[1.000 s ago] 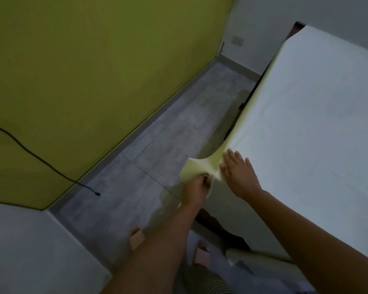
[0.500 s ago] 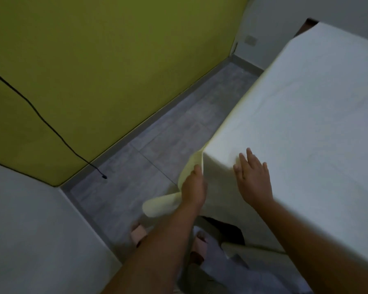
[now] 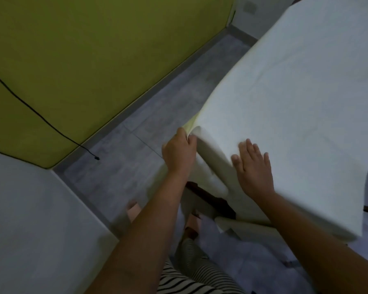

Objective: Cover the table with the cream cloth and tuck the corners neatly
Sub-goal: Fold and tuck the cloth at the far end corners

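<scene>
Olive-yellow wall (image 3: pixel 89 60) at left, black cable (image 3: pixel 40 117) trailing to grey floor (image 3: pixel 157 115). Near centre, left hand (image 3: pixel 177 152) pinched shut on corner fold of cream cloth (image 3: pixel 295 102), thumb and fingertips closed over the doubled edge at the table's near-left corner, pale yellow underside showing just above the knuckles. Directly right of that grip, loose flap of the same cloth hanging down past the corner, rounded and not yet flattened against the side. Further right, right hand (image 3: pixel 253 164) open and flat, palm pressed on the cloth at the near edge, gripping nothing, pinning the fabric in place. Beyond, cloth spread across nearly the whole top of the table (image 3: pixel 208 196), faint creases only, far end draped as well. Dark wood visible only beneath the near flap, between the forearms.

Covering stage judged largely done; tucking judged in progress at this one corner, fold gathered but not yet pushed under. State of the far corners not possible to tell. Near-right edge seen hanging free, likely awaiting attention.
</scene>
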